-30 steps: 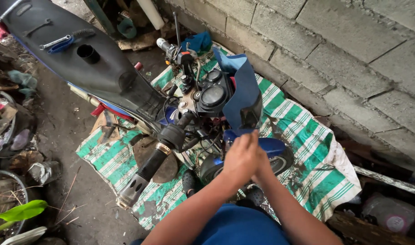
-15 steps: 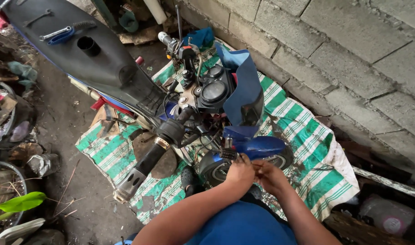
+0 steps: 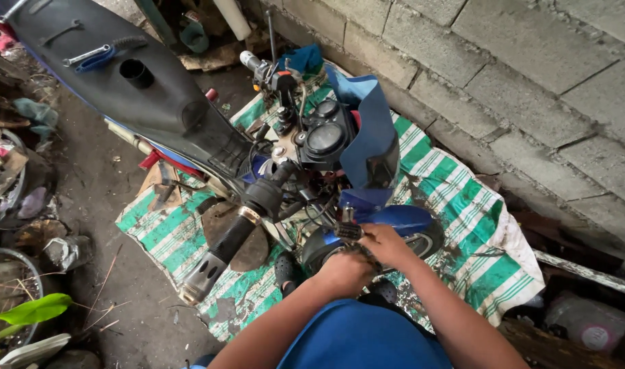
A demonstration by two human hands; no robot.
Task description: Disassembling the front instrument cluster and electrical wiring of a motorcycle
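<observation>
A wall of grey concrete blocks runs along the upper right, its joints rough and its foot dark and damp. The floor is bare dirt strewn with twigs and scraps, and a green-and-white striped tarp is spread over it up to the wall, stained and crumpled at its edges. Clutter lines the left edge: a green leaf, a round rim and rags; a pale pipe leans at the top, and soft daylight falls evenly with little shadow.
</observation>
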